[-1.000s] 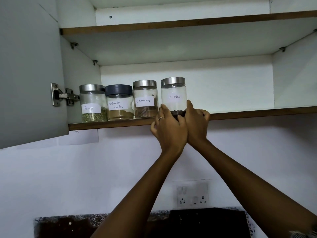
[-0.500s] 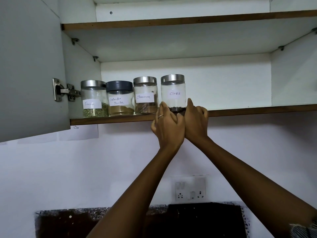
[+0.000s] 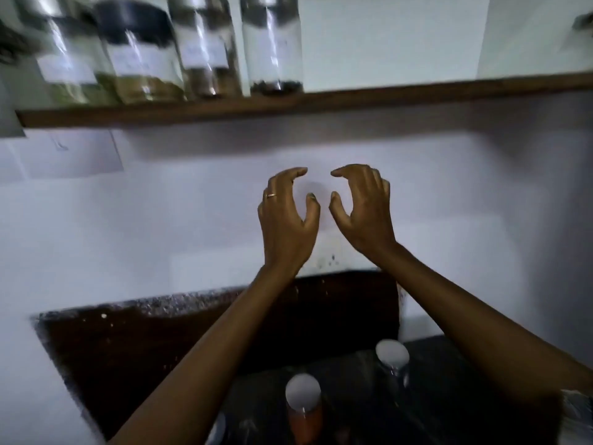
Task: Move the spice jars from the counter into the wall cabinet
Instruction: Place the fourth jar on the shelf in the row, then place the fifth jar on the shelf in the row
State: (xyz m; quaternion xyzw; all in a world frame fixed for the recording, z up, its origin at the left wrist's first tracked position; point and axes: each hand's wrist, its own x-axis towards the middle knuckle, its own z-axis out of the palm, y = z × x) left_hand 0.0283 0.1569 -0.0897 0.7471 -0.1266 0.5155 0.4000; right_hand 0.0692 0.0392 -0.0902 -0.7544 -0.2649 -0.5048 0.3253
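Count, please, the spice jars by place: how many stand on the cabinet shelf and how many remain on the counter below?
On the cabinet shelf: 4 jars, at and.
On the counter: 2 jars plainly visible, at and.
Total: 6 jars.
Both hands, left and right, hold nothing.

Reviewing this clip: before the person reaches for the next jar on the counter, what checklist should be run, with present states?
1. Left hand free: ok, holds nothing.
2. Right hand free: ok, holds nothing.
3. Four jars upright on cabinet shelf: ok; rightmost jar sits near the front edge.
4. Shelf space right of them: ok.
5. Jars left on counter: ok, orange-filled jar and clear jar.
6. Their lids tight: cannot tell.
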